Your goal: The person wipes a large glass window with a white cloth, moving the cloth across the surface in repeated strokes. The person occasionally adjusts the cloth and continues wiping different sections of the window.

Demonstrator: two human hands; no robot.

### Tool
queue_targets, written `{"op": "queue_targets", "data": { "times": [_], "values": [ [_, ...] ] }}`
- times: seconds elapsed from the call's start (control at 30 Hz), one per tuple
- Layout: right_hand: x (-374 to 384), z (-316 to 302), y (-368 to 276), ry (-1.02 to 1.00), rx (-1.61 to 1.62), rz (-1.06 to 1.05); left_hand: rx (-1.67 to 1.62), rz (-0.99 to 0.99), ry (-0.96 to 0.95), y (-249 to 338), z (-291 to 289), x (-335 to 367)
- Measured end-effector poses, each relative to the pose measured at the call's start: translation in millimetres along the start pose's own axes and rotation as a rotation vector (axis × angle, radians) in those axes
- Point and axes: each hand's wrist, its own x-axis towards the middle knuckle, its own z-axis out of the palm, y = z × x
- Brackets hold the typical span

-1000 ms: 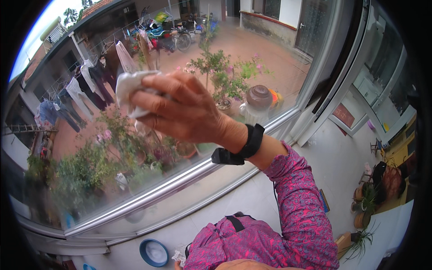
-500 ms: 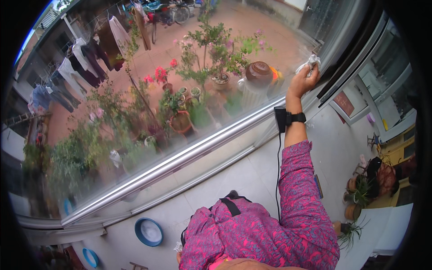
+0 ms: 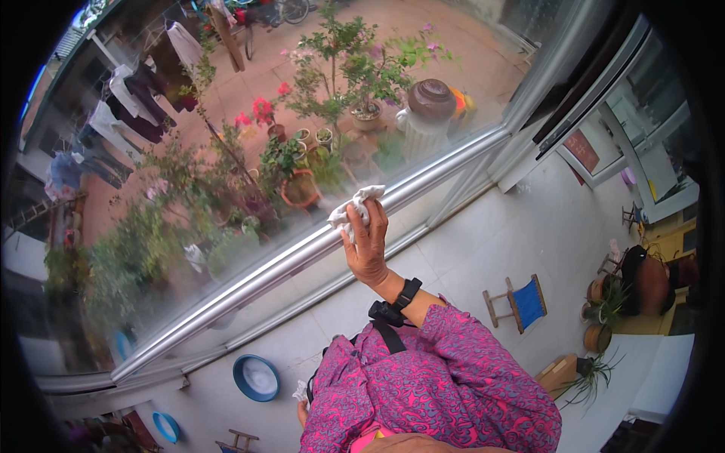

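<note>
My right hand [image 3: 367, 243] presses a crumpled white cloth [image 3: 353, 210] against the window glass, just above the silver frame rail [image 3: 279, 266]. Its fingers are bent over the cloth, and a black band [image 3: 408, 293] circles the wrist. Down by my left side, only a small part of my left hand [image 3: 303, 414] shows past the patterned sleeve. A second white cloth [image 3: 300, 390] sticks out from it; most of those fingers are hidden. The window pane [image 3: 302, 211] looks hazy along its lower edge.
On the tiled floor stand a blue basin [image 3: 256, 377] with whitish water, a smaller blue basin [image 3: 165, 426] and a blue folding stool [image 3: 527, 303]. Potted plants [image 3: 596, 309] and an open door [image 3: 642, 166] are at right. Outside are flowerpots [image 3: 300, 187] and hanging laundry [image 3: 128, 98].
My right hand has come down and left with its cloth, from the pane's upper right to the bottom rail. The blue stool has come into view. My left hand stays low.
</note>
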Motion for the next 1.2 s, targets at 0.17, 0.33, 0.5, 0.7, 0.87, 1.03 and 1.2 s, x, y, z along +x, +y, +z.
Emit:
{"op": "queue_targets", "data": {
  "times": [0.17,0.33,0.5,0.7,0.87,1.03,1.2],
  "values": [
    [25,-42,63,-0.049,-0.076,-0.284,0.034,0.030,0.014,7,8,-8],
    [75,-99,162,0.242,-0.256,-0.037,0.052,0.039,0.032,6,9,-11],
    [112,-115,208,0.511,-0.203,0.368,0.057,0.048,0.040,-4,17,-15],
    [54,-82,128,0.221,-0.017,0.102,0.076,0.047,0.029,-12,38,-15],
    [72,-105,173,0.180,-0.184,-0.141,0.094,0.052,0.023,-11,52,-15],
    [125,-153,268,0.446,-0.255,0.132,0.100,0.055,0.017,-15,59,-18],
    [139,-156,286,0.562,-0.224,0.371,0.090,0.056,0.016,-27,54,-15]
  ]
}}
